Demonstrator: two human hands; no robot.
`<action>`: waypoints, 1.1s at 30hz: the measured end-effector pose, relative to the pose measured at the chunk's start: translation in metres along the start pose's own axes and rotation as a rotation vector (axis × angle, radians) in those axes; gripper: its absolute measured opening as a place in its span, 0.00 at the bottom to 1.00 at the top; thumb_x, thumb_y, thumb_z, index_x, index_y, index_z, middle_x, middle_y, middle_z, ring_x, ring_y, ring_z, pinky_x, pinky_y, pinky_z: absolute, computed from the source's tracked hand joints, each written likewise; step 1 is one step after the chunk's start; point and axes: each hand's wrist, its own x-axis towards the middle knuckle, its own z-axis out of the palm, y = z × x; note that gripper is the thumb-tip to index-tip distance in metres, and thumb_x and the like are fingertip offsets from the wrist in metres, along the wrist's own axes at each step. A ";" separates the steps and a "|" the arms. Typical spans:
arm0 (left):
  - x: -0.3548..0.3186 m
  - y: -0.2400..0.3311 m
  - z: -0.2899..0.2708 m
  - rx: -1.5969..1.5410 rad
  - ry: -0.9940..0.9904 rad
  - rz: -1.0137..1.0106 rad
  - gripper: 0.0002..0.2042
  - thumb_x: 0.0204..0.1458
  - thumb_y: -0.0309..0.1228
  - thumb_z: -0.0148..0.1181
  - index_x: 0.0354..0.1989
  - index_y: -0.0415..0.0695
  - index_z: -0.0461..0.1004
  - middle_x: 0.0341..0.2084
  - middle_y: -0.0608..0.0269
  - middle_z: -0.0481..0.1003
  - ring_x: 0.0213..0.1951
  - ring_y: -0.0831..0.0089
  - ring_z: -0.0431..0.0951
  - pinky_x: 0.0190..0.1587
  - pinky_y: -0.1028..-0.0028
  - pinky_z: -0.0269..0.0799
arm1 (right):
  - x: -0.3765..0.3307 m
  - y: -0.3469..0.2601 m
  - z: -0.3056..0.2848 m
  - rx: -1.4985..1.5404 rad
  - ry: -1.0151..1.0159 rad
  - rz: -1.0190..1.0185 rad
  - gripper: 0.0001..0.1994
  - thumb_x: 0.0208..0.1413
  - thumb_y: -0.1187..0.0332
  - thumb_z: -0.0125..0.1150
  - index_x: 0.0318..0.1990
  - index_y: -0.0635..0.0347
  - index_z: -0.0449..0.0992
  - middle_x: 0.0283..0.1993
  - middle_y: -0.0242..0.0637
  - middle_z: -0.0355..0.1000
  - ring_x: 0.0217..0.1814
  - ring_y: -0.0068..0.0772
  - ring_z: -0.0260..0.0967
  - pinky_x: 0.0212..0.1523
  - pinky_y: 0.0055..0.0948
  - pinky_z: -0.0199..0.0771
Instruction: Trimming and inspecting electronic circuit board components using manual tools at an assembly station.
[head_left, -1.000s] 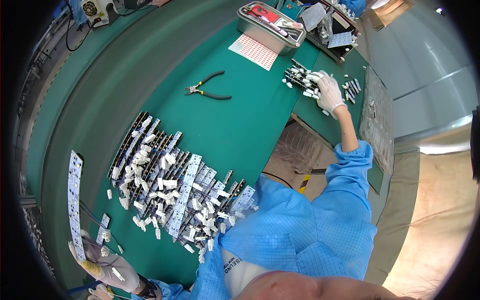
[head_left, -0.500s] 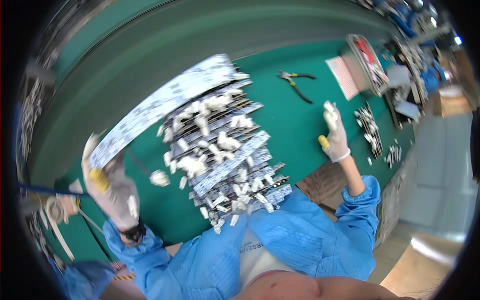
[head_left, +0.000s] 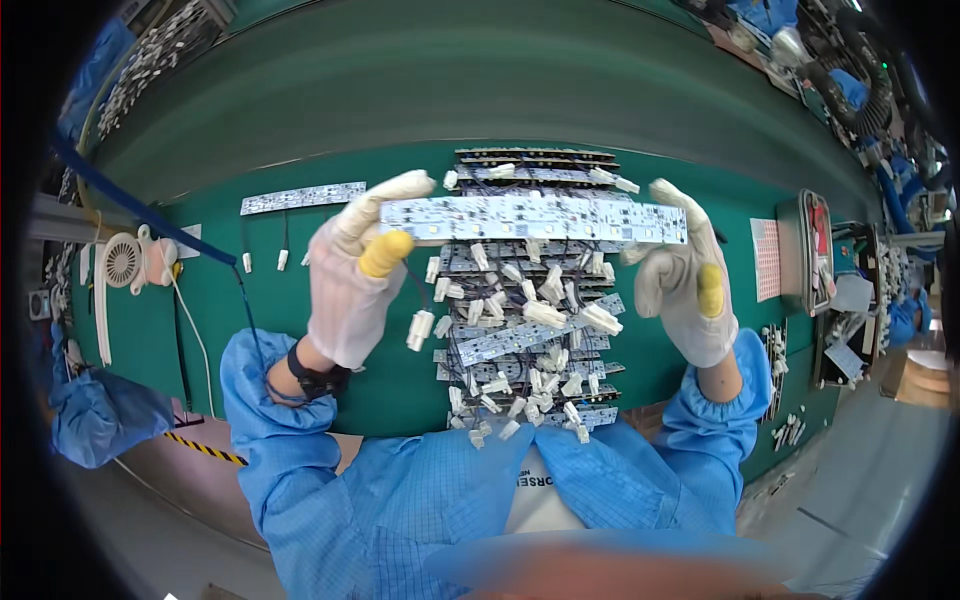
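Left hand (head_left: 352, 285) and right hand (head_left: 687, 290) each grasp one end of a white strip (head_left: 530, 218), held above the pile of strips (head_left: 525, 345). Green surface (head_left: 300, 290) left of pile looks mostly open.

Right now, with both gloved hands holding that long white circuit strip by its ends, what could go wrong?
1. The long white circuit strip is pinched only at its ends by the left hand and right hand, so it may flex or slip.
2. Its dangling white wired plug could snag the pile of similar strips and white connectors beneath on the green table mat.
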 end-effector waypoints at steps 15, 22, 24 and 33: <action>0.005 -0.008 -0.008 0.055 -0.169 0.005 0.25 0.45 0.31 0.67 0.52 0.34 0.69 0.43 0.54 0.76 0.41 0.74 0.77 0.45 0.76 0.74 | 0.030 -0.002 -0.013 -0.253 0.013 0.038 0.25 0.56 0.59 0.59 0.53 0.71 0.63 0.43 0.36 0.68 0.33 0.15 0.65 0.28 0.10 0.60; 0.006 -0.009 -0.010 0.116 -0.155 0.154 0.25 0.43 0.32 0.67 0.50 0.37 0.71 0.41 0.54 0.76 0.40 0.72 0.78 0.44 0.75 0.74 | 0.025 -0.008 -0.016 -0.298 0.037 0.025 0.27 0.55 0.57 0.59 0.53 0.71 0.62 0.46 0.38 0.68 0.39 0.18 0.67 0.33 0.12 0.64; 0.006 -0.009 -0.015 0.143 -0.202 0.152 0.26 0.44 0.34 0.67 0.51 0.36 0.69 0.43 0.48 0.75 0.44 0.64 0.76 0.48 0.69 0.73 | 0.024 -0.008 -0.016 -0.321 0.051 0.012 0.24 0.56 0.60 0.57 0.52 0.71 0.63 0.46 0.38 0.68 0.39 0.18 0.66 0.33 0.12 0.64; 0.007 0.004 -0.017 0.295 -0.258 0.128 0.30 0.46 0.42 0.65 0.52 0.33 0.67 0.46 0.43 0.73 0.45 0.59 0.76 0.48 0.66 0.73 | 0.025 -0.003 -0.020 -0.367 0.050 -0.084 0.18 0.58 0.69 0.53 0.51 0.71 0.65 0.43 0.36 0.68 0.36 0.18 0.66 0.32 0.12 0.62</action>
